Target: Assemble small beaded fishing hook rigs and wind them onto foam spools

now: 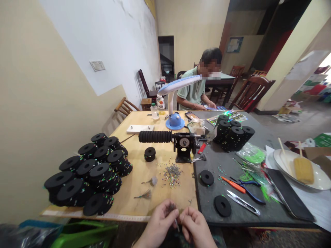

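Note:
At the table's front edge, my left hand (161, 222) pinches a thin, greyish item between thumb and fingers. Close beside it on the right, my right hand (193, 225) has its fingertips pressed together; what they hold is too small to make out. Just beyond both hands lies a pile of small coloured and grey beads (172, 174). Two feathery tufts, one pale (152, 181) and one grey (146, 194), rest left of the beads. Behind the beads stands a black device (184, 144) with a row of black foam discs (155, 136) on its shaft.
Stacked black foam spools (99, 170) fill the table's left side; more (236, 131) stand back right. Orange-handled pliers (234, 185), silver tweezers (243, 202) and a plate (320, 177) are on the right. A blue lamp (175, 121) stands behind the device. A person (191, 89) sits opposite.

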Action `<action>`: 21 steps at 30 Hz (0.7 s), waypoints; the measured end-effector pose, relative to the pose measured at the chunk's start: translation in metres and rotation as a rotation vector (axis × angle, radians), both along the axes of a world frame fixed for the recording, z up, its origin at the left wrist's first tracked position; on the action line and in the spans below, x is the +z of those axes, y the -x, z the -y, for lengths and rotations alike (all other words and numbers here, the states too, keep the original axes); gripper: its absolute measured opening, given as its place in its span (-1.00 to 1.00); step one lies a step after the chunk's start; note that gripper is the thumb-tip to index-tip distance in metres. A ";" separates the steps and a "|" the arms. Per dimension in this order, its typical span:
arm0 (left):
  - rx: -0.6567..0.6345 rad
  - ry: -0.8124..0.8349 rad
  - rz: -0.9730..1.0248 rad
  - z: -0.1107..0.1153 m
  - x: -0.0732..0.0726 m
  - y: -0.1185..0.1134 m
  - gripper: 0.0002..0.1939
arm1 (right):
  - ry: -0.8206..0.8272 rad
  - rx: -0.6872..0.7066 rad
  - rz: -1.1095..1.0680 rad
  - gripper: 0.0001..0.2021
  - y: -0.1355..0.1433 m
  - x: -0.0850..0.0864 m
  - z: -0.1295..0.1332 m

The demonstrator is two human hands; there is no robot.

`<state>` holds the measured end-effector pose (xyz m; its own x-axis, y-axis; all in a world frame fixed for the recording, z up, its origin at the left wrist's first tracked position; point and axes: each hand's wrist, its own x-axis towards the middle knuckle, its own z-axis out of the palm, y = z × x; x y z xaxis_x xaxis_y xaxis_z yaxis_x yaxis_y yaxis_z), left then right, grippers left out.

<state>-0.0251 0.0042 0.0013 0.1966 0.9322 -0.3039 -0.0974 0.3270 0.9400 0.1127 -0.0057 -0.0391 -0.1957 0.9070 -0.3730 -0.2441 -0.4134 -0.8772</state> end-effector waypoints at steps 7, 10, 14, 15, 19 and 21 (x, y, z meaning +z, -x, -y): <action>0.001 0.017 -0.006 -0.001 0.004 -0.001 -0.55 | 0.010 0.010 -0.030 -0.50 -0.001 0.010 -0.001; 0.007 0.014 -0.005 0.000 0.003 0.000 -0.57 | 0.016 0.014 -0.021 -0.50 -0.001 0.008 -0.001; -0.001 0.004 -0.016 0.000 -0.001 0.000 -0.57 | 0.017 0.010 -0.020 -0.51 0.000 0.006 -0.001; -0.005 0.002 -0.019 0.000 -0.001 0.000 -0.57 | 0.016 0.007 -0.018 -0.52 0.000 0.007 -0.002; -0.009 -0.001 -0.018 -0.001 0.001 0.000 -0.57 | 0.032 -0.008 -0.015 -0.56 -0.002 0.014 -0.002; -0.006 -0.003 -0.020 -0.001 0.002 0.000 -0.58 | 0.032 -0.010 -0.023 -0.57 -0.002 0.016 -0.002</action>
<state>-0.0247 0.0048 0.0036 0.1960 0.9319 -0.3052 -0.0765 0.3248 0.9427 0.1152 -0.0042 -0.0227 -0.1958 0.8967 -0.3970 -0.2682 -0.4384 -0.8578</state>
